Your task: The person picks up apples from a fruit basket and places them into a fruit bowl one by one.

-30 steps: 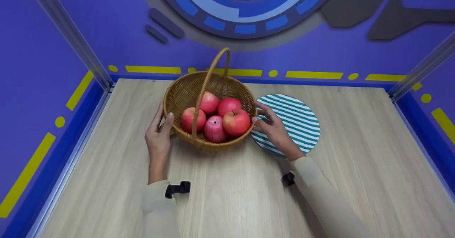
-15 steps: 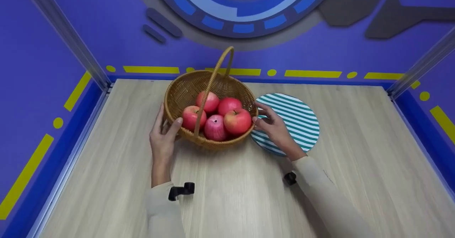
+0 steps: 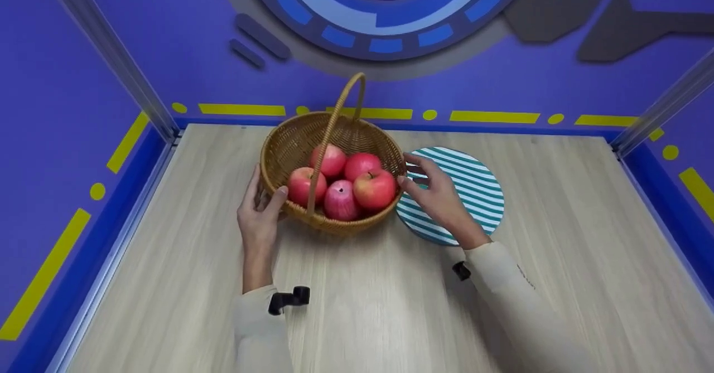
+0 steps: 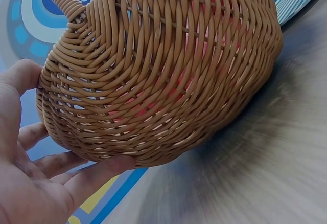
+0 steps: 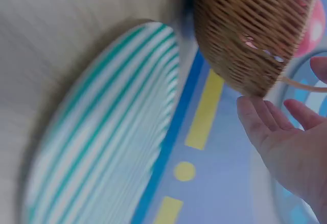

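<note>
A brown wicker basket [image 3: 290, 141] with an arched handle [image 3: 333, 119] holds several red apples [image 3: 375, 190]. My left hand [image 3: 259, 217] grips its left side, thumb over the rim. In the left wrist view the fingers [image 4: 97, 178] of that hand spread under the woven wall, with a shadow on the table below. On the opposite side, my right hand [image 3: 438, 194] has its fingertips right at the rim. The right wrist view shows those fingers [image 5: 255, 119] nearly straight against the basket's edge, the thumb standing apart.
A round mat [image 3: 468, 194] with green and white stripes lies on the wooden table [image 3: 357, 306] to the right, partly beneath my right hand in the head view. Blue-purple panels [image 3: 446, 91] enclose the back and both sides.
My left hand has shifted slightly right, its thumb further over the rim, and the basket's handle has swung a little right. My right hand's fingers have loosened and drawn slightly rightward.
</note>
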### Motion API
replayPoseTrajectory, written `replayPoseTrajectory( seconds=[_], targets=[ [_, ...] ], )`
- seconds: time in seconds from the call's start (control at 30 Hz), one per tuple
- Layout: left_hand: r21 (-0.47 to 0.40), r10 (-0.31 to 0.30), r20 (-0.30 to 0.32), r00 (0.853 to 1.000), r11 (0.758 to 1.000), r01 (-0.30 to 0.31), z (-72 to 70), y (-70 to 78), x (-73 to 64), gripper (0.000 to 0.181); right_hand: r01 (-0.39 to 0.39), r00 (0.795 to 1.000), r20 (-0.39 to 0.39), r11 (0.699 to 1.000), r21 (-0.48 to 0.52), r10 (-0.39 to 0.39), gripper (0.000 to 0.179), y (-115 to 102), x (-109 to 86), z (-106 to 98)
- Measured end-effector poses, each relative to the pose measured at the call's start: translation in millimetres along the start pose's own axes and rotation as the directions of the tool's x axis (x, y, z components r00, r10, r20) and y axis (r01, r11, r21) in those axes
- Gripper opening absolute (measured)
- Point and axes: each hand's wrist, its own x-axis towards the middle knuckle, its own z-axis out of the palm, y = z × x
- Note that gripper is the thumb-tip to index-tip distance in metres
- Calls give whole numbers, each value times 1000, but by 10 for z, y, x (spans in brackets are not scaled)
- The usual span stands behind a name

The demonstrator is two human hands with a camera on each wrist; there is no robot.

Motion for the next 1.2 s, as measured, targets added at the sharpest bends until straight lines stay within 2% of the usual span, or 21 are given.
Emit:
replayPoseTrajectory(
  seconds=[0.2, 0.33, 0.47, 0.73, 1.03, 1.2],
  targets=[
    [20, 10, -5, 1000, 1000, -10, 5, 7, -10, 75, 162, 987, 8, 983, -91, -162, 59, -160, 10, -7],
    [32, 23, 2, 1000, 999, -23, 4, 9, -10, 75, 219, 976, 41, 966, -139, -215, 60, -249, 11, 21],
    [28, 22, 6, 1000, 999, -22, 1, 9, -16, 76, 214, 976, 88, 961, -174, -201, 66, -321, 17, 57],
    [29, 21, 0, 1000, 999, -21, 1, 5, -10, 75, 160, 978, 166, 960, -231, -123, 75, -350, 46, 129],
    [33, 25, -1, 1000, 999, -25, -2, 5, -11, 74, 150, 971, 222, 945, -291, -86, 79, -334, 68, 200],
    [50, 45, -5, 999, 998, -45, -1, 12, -10, 74, 184, 965, 239, 926, -331, -106, 82, -316, 68, 207]
  ],
)
